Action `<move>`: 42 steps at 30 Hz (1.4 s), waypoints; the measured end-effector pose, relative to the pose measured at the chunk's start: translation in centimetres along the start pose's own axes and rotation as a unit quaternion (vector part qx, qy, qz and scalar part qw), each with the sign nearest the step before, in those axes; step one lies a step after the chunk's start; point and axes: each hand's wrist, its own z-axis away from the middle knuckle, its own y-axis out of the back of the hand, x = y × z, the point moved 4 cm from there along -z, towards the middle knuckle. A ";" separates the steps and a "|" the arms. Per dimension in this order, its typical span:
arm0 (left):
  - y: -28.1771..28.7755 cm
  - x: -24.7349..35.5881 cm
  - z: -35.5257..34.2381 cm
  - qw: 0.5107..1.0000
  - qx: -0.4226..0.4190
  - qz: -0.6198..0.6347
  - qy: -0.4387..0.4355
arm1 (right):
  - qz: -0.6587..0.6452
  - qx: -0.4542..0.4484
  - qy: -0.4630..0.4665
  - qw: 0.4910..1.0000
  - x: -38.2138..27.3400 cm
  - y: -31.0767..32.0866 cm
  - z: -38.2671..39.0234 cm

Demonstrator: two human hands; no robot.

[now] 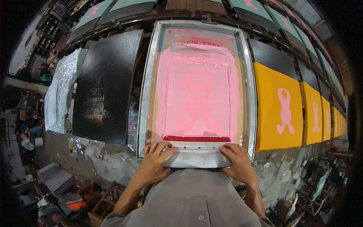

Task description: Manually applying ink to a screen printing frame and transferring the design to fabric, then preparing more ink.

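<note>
A metal-framed printing screen (245, 75) lies in front of me, its mesh coated with pink ink (198, 98) around a darker pink figure. At the screen's near end is a wide squeegee (196, 159) with a pale handle and a dark red blade edge, lying across the frame. My left hand (155, 157) is closed around the squeegee's left end, and my right hand (237, 160) grips its right end. The undersides of both hands and part of the blade are hidden.
Right of the screen, yellow fabric pieces (264, 109) with pink figures lie on boards in a row. A bare black board (109, 83) and a plastic-wrapped bundle (62, 94) are at the left. Green printed pieces (257, 7) line the far side. Scraps (109, 162) litter the floor.
</note>
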 end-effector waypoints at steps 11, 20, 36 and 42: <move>-2.8 -11.0 1.7 0.897 0.277 0.189 0.288 | -0.185 0.288 -0.311 0.887 14.9 -3.2 2.7; -3.0 -11.0 1.3 0.869 0.311 0.237 0.303 | -0.222 0.299 -0.338 0.864 14.5 -2.9 2.5; -3.2 -5.0 0.0 0.863 0.279 0.331 0.261 | -0.201 0.341 -0.328 0.858 17.2 0.2 9.0; -8.0 5.1 -6.6 0.903 0.217 0.363 0.073 | -0.192 0.470 -0.381 0.772 22.2 0.4 23.7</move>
